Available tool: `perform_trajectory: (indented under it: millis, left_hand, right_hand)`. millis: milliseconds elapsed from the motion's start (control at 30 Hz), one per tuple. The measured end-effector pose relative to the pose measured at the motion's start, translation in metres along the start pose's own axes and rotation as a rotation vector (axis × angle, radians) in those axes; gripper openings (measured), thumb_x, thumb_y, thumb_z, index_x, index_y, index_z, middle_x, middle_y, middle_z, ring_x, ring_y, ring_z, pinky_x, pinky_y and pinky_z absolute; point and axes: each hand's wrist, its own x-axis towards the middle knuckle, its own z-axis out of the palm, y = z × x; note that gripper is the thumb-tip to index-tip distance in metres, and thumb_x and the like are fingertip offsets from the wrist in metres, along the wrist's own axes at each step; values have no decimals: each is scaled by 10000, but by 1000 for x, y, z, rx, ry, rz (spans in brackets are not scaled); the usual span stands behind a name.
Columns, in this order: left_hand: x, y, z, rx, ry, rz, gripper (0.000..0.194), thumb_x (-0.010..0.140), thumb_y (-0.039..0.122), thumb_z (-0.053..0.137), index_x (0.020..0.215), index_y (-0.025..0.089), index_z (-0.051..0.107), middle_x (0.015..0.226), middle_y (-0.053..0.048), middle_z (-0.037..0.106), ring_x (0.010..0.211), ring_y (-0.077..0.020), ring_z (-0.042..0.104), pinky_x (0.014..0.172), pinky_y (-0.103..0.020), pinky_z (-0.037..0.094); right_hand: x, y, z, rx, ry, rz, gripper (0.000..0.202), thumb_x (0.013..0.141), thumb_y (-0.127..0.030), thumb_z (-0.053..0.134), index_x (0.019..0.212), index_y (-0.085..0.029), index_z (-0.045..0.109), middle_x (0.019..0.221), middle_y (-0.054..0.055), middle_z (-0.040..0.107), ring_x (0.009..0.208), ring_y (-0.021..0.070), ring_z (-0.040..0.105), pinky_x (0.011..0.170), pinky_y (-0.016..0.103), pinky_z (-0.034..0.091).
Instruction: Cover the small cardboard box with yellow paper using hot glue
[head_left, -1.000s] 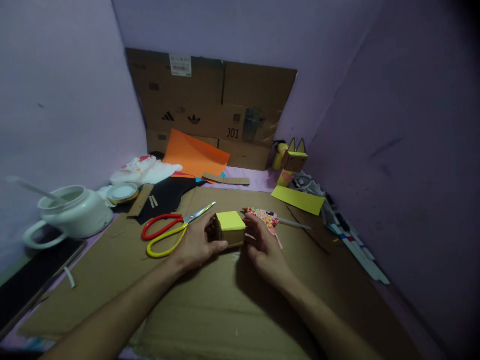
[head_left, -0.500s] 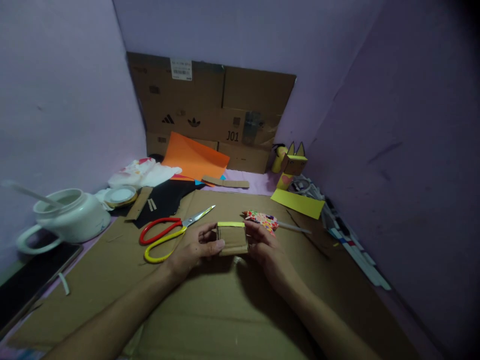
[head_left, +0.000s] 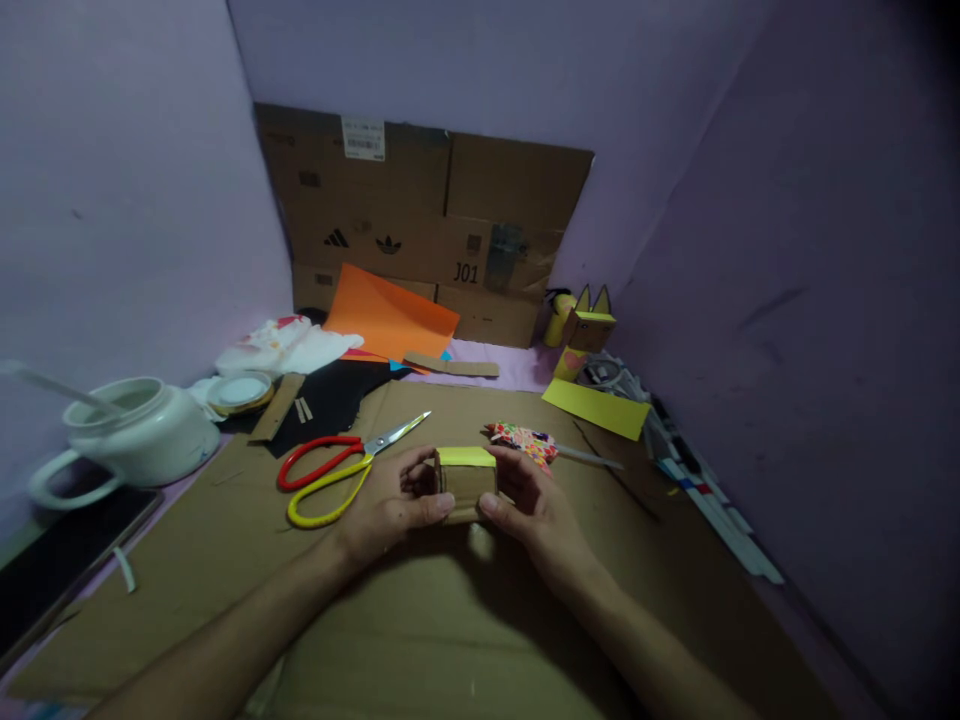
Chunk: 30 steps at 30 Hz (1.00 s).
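Observation:
A small cardboard box (head_left: pixel 469 485) with a yellow strip along its top edge is held at the centre, above the cardboard sheet (head_left: pixel 390 620). My left hand (head_left: pixel 401 500) grips its left side, thumb on the front face. On the right side my right hand (head_left: pixel 529 500) holds it, its thumb at the lower right of the front. Scissors (head_left: pixel 330 480) with one red and one yellow handle lie just left of my left hand. Behind my right hand is a flower-patterned item (head_left: pixel 521 440) beside a pale stick (head_left: pixel 589 457).
A white pot (head_left: pixel 142 440) with a stick in it stands at the left by a dark flat device (head_left: pixel 67 560). Orange paper (head_left: pixel 390 315) leans on a cardboard panel (head_left: pixel 375 200). At the right are yellow paper (head_left: pixel 596 408), a yellow-and-brown figure (head_left: pixel 589 330) and grey strips (head_left: pixel 720 520).
The box has tilted, so more of its yellow top shows. My right thumb has come round onto the front face.

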Motion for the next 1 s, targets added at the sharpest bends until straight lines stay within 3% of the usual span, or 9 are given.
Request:
perform_trajectory:
  millis: [100, 333, 400, 567, 667, 833, 900, 1000]
  left_hand:
    - [-1, -1, 2, 23, 14, 17, 516, 633, 276, 710, 1087, 129, 515, 1057, -101, 649, 975, -261, 601, 794, -331, 479]
    - [0, -7, 6, 124, 236, 163, 530, 584, 234, 744, 1031, 135, 477, 921, -68, 627, 883, -207, 600, 776, -307, 488]
    - [-1, -7, 6, 87, 236, 187, 519, 593, 228, 734, 1030, 140, 468, 892, -50, 602, 853, -184, 588, 747, -286, 495]
    - [-5, -6, 5, 34, 166, 106, 521, 673, 316, 677, 1099, 159, 420, 880, -42, 541, 652, -142, 549, 429, -217, 467]
    - [-5, -5, 5, 84, 173, 114, 494, 681, 275, 658, 1103, 166, 425, 892, -42, 545, 707, -162, 568, 476, -238, 490]
    - [-8, -12, 4, 579, 232, 229, 444, 681, 106, 576, 1106, 210, 495, 922, -29, 584, 827, -179, 577, 719, -302, 476]
    - [-10, -14, 4, 780, 225, 257, 464, 671, 86, 566, 1111, 226, 509, 914, -23, 590, 801, -179, 569, 719, -301, 457]
    - [-11, -15, 4, 847, 193, 227, 495, 674, 123, 598, 1142, 234, 486, 832, 0, 591, 720, -165, 556, 659, -277, 443]
  right_hand:
    - [-1, 1, 1, 6, 15, 0, 430, 616, -302, 738, 1012, -222, 589, 1071, 81, 631, 1031, 258, 565, 891, 407, 434]
    - [1, 2, 1, 163, -4, 101, 327, 665, -335, 702, 966, -233, 627, 1039, 57, 657, 914, 239, 621, 738, 352, 506]
    - [2, 2, 0, 212, -20, 134, 306, 657, -331, 710, 937, -229, 637, 1007, 52, 671, 866, 225, 638, 710, 334, 514]
    - [4, 2, 1, 263, -22, 171, 333, 629, -301, 742, 937, -204, 658, 988, 62, 685, 855, 220, 649, 734, 332, 515]
    - [5, 3, 1, 241, -31, 143, 364, 661, -307, 714, 1007, -213, 652, 1052, 71, 677, 938, 249, 631, 802, 377, 501]
    - [10, 14, -7, -177, 60, -93, 375, 724, -245, 616, 1098, -251, 631, 1194, 44, 622, 1159, 263, 502, 1000, 456, 351]
    - [11, 21, -10, -392, 87, -184, 389, 739, -182, 563, 1116, -252, 624, 1205, 37, 615, 1169, 252, 495, 1025, 460, 320]
    - [10, 26, -14, -594, 87, -286, 468, 740, -94, 489, 1179, -226, 585, 1229, 65, 594, 1170, 245, 497, 1022, 458, 329]
